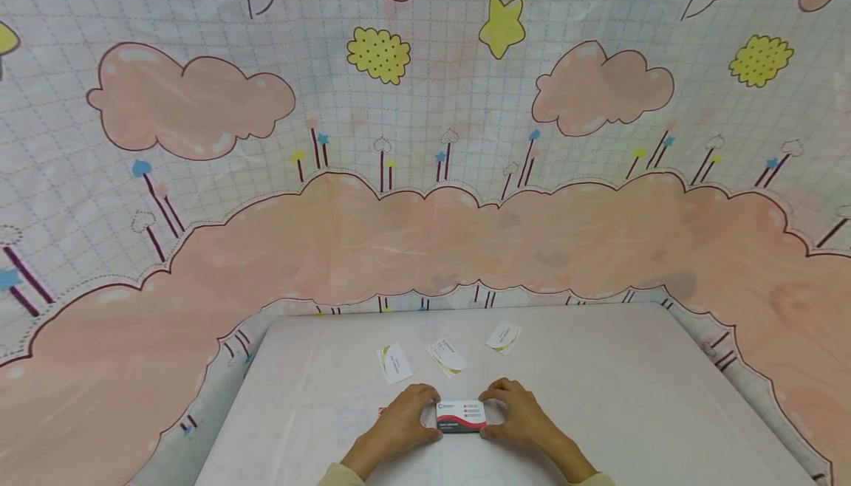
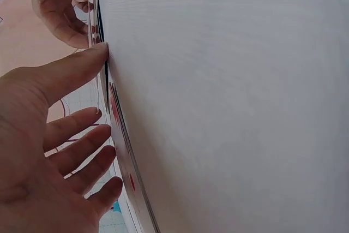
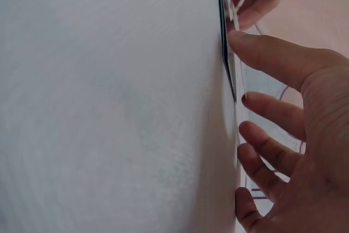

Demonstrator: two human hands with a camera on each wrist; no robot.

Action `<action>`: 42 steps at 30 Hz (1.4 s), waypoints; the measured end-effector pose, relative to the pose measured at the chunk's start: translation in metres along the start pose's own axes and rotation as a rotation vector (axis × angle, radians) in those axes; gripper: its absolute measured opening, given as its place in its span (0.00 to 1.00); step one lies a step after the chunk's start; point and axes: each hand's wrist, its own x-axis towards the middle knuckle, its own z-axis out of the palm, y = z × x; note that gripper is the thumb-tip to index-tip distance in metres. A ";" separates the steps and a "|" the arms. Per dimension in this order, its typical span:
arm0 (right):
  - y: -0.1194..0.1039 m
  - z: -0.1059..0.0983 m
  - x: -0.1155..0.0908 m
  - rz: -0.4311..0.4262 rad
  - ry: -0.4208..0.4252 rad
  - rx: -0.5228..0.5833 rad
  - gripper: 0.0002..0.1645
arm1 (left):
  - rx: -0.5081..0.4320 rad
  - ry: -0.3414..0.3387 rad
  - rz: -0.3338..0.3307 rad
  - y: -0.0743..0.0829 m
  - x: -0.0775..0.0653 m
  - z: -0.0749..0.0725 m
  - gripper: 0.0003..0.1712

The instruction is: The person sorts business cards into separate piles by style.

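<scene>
A business card (image 1: 461,413), white above and dark below with a red wave between, lies in front of me between my two hands. My left hand (image 1: 402,419) holds its left end, index fingertip at the far corner and thumb at the near one. At the right end my right hand (image 1: 521,421) does the same, mirrored. Seen edge-on in the right wrist view, the card (image 3: 223,31) is a thin dark strip by the thumb tip. Under the left fingers, cards with red marks (image 2: 124,148) lie on the table, mostly hidden in the head view.
Farther back on the white table (image 1: 598,368) lie three loose cards with green accents: a left one (image 1: 395,364), a middle one (image 1: 447,356) and a right one (image 1: 503,337). A cloth printed with clouds (image 1: 425,242) hangs behind and around the table.
</scene>
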 end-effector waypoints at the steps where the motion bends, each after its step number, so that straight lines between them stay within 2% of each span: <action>1: 0.000 0.000 0.000 -0.003 0.001 -0.006 0.27 | 0.004 -0.002 0.001 0.000 0.001 0.000 0.29; 12: 0.003 -0.001 0.002 -0.010 0.007 -0.015 0.29 | 0.022 -0.020 -0.026 0.000 0.005 0.003 0.33; 21: 0.002 -0.002 0.002 0.003 -0.011 -0.014 0.29 | -0.012 -0.034 -0.053 0.000 0.003 0.002 0.37; 26: 0.000 -0.004 -0.001 0.005 -0.009 0.002 0.27 | -0.008 0.014 -0.025 -0.001 -0.003 -0.002 0.35; 33: -0.009 -0.014 0.002 0.028 0.033 0.050 0.28 | -0.028 0.098 -0.042 0.000 -0.010 -0.017 0.30; 36: -0.015 -0.020 0.007 0.041 0.064 0.070 0.27 | -0.037 0.135 -0.040 -0.001 -0.012 -0.024 0.28; 42: -0.029 -0.027 0.018 0.011 0.166 0.086 0.25 | -0.029 0.227 -0.039 -0.004 -0.015 -0.035 0.27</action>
